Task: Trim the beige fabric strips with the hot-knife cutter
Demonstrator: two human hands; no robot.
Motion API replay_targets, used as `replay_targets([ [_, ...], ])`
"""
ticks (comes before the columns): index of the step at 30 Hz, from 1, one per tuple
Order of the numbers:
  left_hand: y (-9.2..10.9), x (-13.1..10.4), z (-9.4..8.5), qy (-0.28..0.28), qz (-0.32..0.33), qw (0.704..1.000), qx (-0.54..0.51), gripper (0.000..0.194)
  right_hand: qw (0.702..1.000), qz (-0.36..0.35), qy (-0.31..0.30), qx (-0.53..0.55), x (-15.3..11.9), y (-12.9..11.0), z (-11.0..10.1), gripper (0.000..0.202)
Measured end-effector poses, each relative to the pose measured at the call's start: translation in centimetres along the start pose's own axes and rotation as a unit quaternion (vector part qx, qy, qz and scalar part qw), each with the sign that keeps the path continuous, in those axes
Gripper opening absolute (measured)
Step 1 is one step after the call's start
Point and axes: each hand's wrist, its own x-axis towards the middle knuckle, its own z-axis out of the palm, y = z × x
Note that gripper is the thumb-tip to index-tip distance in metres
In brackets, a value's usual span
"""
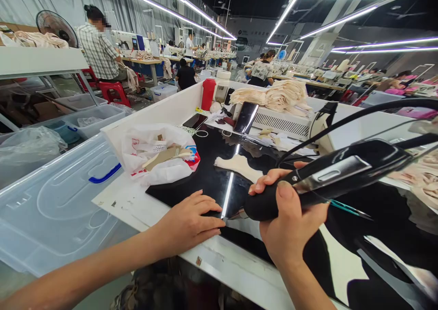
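Observation:
In my right hand is a bulky black corded hand tool with a silver plate on its side; its exact kind is unclear. My thumb and fingers wrap round its rounded front end, by which a small pointed metal part shows. Close to that point, my left hand lies flat with fingers stretched out over the near edge of a glossy black sheet. Behind both hands a cut cream fabric piece rests on the sheet. A thin teal tool lies right of my right hand.
A white plastic bag with scraps stands at the left. Farther back are a phone, a red cup and piled cream fabric. The tool's black cable arches at the right. Clear bins stand beside the table; people sit beyond.

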Motion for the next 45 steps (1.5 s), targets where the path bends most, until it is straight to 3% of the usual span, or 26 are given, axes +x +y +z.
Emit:
replay_targets([
  [11, 0.1, 0.1, 0.3, 0.004, 0.011, 1.000, 0.017, 0.024, 1.000, -0.001, -0.010, 0.001, -0.3, 0.5, 0.6, 0.037],
  [21, 0.3, 0.6, -0.7, 0.044, -0.037, 0.996, -0.075, 0.021, 1.000, -0.003, -0.009, 0.024, -0.2, -0.2, 0.5, 0.041],
  [28, 0.3, 0.8, -0.5, 0.038, -0.045, 0.994, -0.089, 0.020, 1.000, 0.004, -0.009, 0.018, -0.8, -0.1, 0.4, 0.038],
  [33, 0.1, 0.6, -0.3, 0.023, -0.028, 0.998, -0.060, 0.022, 0.999, 0.017, -0.030, 0.022, -0.8, -0.1, 0.2, 0.037],
  [38, -0.1, 0.6, -0.3, -0.012, 0.026, 0.999, -0.030, 0.023, 1.000, -0.006, 0.015, 0.016, 0.6, -1.4, -0.4, 0.041],
  [45, -1.8, 4.8, -1.1, -0.068, 0.095, 0.989, -0.092, 0.020, 0.997, -0.021, 0.070, -0.020, 2.4, -2.3, -2.3, 0.043],
])
